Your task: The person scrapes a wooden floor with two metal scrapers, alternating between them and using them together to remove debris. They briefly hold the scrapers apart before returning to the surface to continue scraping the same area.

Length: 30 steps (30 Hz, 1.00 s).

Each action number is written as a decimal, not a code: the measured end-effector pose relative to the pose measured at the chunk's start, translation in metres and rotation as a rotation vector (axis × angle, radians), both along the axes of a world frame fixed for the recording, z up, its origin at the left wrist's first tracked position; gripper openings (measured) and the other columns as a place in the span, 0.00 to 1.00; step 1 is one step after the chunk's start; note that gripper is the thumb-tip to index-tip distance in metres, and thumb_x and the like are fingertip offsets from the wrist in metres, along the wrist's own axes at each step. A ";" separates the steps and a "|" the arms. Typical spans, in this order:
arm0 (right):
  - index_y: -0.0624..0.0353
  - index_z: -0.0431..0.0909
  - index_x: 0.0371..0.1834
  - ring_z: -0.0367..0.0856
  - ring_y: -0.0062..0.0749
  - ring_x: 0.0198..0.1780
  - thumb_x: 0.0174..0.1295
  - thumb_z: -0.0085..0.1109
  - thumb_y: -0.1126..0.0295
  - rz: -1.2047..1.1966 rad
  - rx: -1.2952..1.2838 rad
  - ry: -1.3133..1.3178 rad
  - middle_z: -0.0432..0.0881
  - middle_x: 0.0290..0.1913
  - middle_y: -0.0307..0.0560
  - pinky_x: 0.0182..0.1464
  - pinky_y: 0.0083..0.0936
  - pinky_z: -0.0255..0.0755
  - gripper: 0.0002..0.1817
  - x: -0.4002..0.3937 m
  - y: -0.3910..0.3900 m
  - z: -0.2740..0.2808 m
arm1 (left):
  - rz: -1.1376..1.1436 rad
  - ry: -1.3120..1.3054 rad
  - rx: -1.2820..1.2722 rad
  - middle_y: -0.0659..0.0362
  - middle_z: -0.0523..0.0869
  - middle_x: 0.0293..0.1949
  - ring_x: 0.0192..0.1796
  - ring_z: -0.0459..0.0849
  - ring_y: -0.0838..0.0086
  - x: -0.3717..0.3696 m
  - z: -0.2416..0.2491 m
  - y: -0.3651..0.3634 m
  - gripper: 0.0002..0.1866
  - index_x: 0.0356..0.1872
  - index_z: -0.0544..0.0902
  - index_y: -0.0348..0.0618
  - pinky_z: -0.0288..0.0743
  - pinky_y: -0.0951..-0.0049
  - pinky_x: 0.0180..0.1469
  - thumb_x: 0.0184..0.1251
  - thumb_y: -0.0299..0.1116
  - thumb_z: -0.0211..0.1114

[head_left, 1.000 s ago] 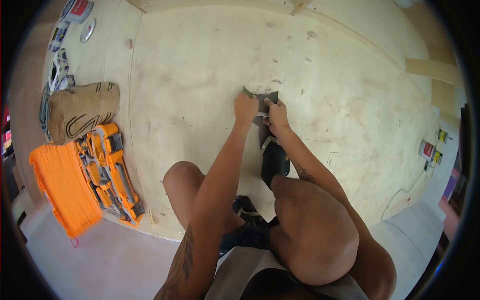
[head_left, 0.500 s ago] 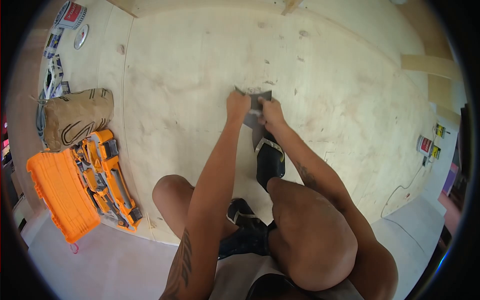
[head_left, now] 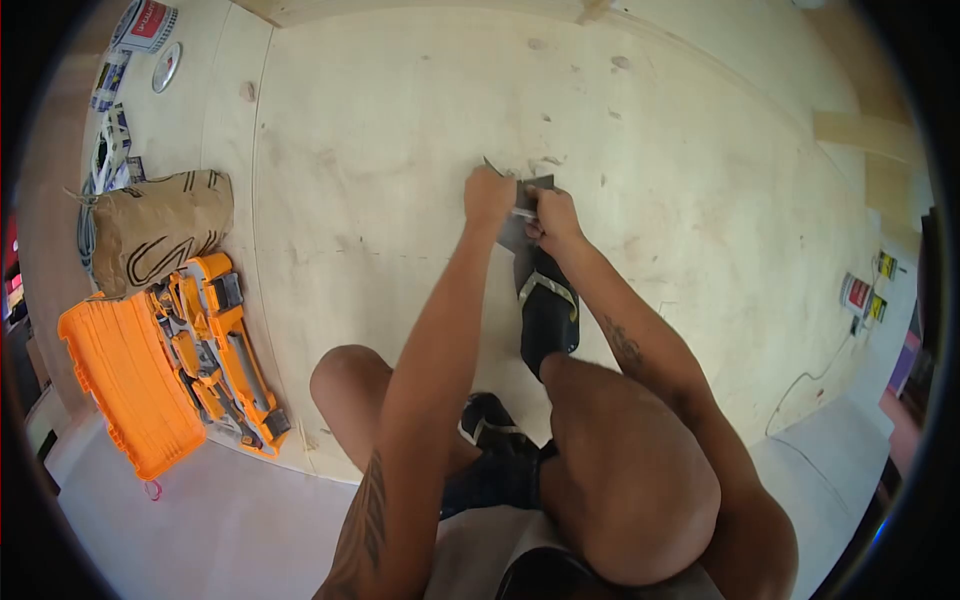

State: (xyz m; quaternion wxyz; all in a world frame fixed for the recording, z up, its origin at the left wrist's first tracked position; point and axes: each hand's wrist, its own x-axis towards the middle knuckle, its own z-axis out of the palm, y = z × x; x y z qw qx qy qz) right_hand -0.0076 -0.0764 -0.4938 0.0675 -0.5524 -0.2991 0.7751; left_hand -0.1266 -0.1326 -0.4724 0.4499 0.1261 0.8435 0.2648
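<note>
A dark grey sheet that looks like sandpaper [head_left: 512, 236] is bent between my two hands, just above the pale plywood [head_left: 400, 150]. My left hand [head_left: 490, 197] is closed around its left part, with one corner sticking up past the knuckles. On the other side, my right hand [head_left: 556, 217] pinches the sheet between thumb and fingers. A lighter strip shows between the hands where the sheet is folded or creased. My fingers hide much of it. Right below the hands is my black shoe [head_left: 549, 315] with a pale strap.
At left lie an open orange tool case [head_left: 130, 390] with tools and a brown paper bag [head_left: 165, 225]. A can [head_left: 147, 25] and a round lid [head_left: 167, 68] are farther up. To the right stand another can [head_left: 856, 293] and a cable [head_left: 790, 390]. Wooden beams [head_left: 860, 133] edge the panel.
My hands have come closer together, and less of the sheet shows, its lower part bent up. The whole view has shifted slightly.
</note>
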 end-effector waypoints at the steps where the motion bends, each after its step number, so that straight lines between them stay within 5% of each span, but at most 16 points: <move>1: 0.64 0.72 0.38 0.65 0.33 0.14 0.60 0.54 0.69 -0.003 0.017 0.009 0.70 0.22 0.47 0.13 0.28 0.56 0.10 0.001 -0.002 0.008 | -0.003 0.009 0.017 0.33 0.82 0.31 0.30 0.86 0.51 0.001 -0.002 -0.003 0.19 0.36 0.80 0.21 0.76 0.57 0.28 0.57 0.34 0.55; 5: 0.64 0.71 0.37 0.66 0.32 0.15 0.61 0.53 0.69 0.008 0.027 -0.122 0.71 0.25 0.49 0.12 0.28 0.56 0.09 -0.003 -0.013 0.025 | 0.055 0.081 0.167 0.39 0.83 0.27 0.25 0.84 0.58 0.009 -0.036 -0.024 0.18 0.31 0.80 0.23 0.73 0.59 0.22 0.59 0.36 0.58; 7: 0.61 0.69 0.33 0.59 0.28 0.12 0.62 0.55 0.69 -0.027 0.016 -0.101 0.66 0.19 0.43 0.13 0.28 0.53 0.08 0.002 -0.018 0.018 | 0.190 -0.021 0.149 0.29 0.81 0.33 0.44 0.82 0.40 0.018 -0.040 -0.032 0.17 0.29 0.80 0.22 0.74 0.51 0.47 0.54 0.33 0.54; 9: 0.63 0.69 0.33 0.61 0.29 0.12 0.62 0.55 0.68 -0.029 -0.019 -0.078 0.67 0.19 0.45 0.13 0.28 0.53 0.09 0.003 -0.016 0.006 | 0.188 -0.041 0.147 0.29 0.81 0.33 0.43 0.82 0.40 0.014 -0.049 -0.028 0.17 0.29 0.80 0.21 0.74 0.52 0.47 0.54 0.32 0.54; 12: 0.67 0.70 0.31 0.64 0.32 0.13 0.62 0.53 0.68 -0.008 0.002 0.026 0.69 0.18 0.47 0.11 0.29 0.54 0.11 -0.003 -0.004 0.015 | 0.145 -0.036 0.124 0.44 0.79 0.19 0.19 0.80 0.61 0.002 -0.040 -0.011 0.16 0.24 0.78 0.21 0.70 0.61 0.19 0.55 0.31 0.57; 14: 0.61 0.68 0.27 0.57 0.29 0.12 0.62 0.54 0.69 -0.033 0.059 -0.199 0.63 0.16 0.44 0.13 0.29 0.51 0.10 -0.006 -0.012 0.028 | 0.152 0.066 0.156 0.45 0.79 0.18 0.18 0.80 0.61 0.011 -0.036 -0.017 0.16 0.23 0.77 0.21 0.69 0.60 0.19 0.55 0.31 0.57; 18: 0.62 0.68 0.27 0.56 0.28 0.11 0.63 0.53 0.70 -0.068 0.054 -0.145 0.63 0.16 0.42 0.13 0.29 0.51 0.10 -0.008 -0.007 0.017 | 0.131 0.000 0.116 0.42 0.80 0.19 0.18 0.80 0.58 0.001 -0.035 -0.008 0.17 0.24 0.78 0.20 0.70 0.60 0.19 0.56 0.32 0.55; 22: 0.61 0.70 0.27 0.56 0.24 0.11 0.63 0.51 0.72 -0.021 0.027 -0.052 0.66 0.16 0.41 0.13 0.25 0.50 0.08 -0.004 -0.004 0.029 | 0.035 0.074 0.110 0.38 0.80 0.20 0.19 0.81 0.55 0.006 -0.022 -0.009 0.17 0.26 0.79 0.19 0.71 0.59 0.20 0.55 0.31 0.55; 24: 0.63 0.71 0.28 0.64 0.28 0.15 0.61 0.51 0.71 0.012 0.002 -0.108 0.68 0.19 0.44 0.15 0.27 0.55 0.07 0.000 -0.009 0.026 | 0.069 0.179 0.218 0.41 0.79 0.18 0.18 0.80 0.56 0.015 -0.044 -0.020 0.16 0.27 0.78 0.18 0.71 0.59 0.20 0.53 0.29 0.55; 30: 0.64 0.70 0.35 0.64 0.29 0.15 0.61 0.53 0.69 0.059 0.016 -0.075 0.68 0.21 0.45 0.13 0.29 0.56 0.09 -0.002 0.003 0.021 | 0.170 -0.103 0.070 0.45 0.79 0.18 0.16 0.77 0.60 0.004 -0.014 -0.009 0.16 0.27 0.79 0.20 0.69 0.62 0.18 0.57 0.31 0.56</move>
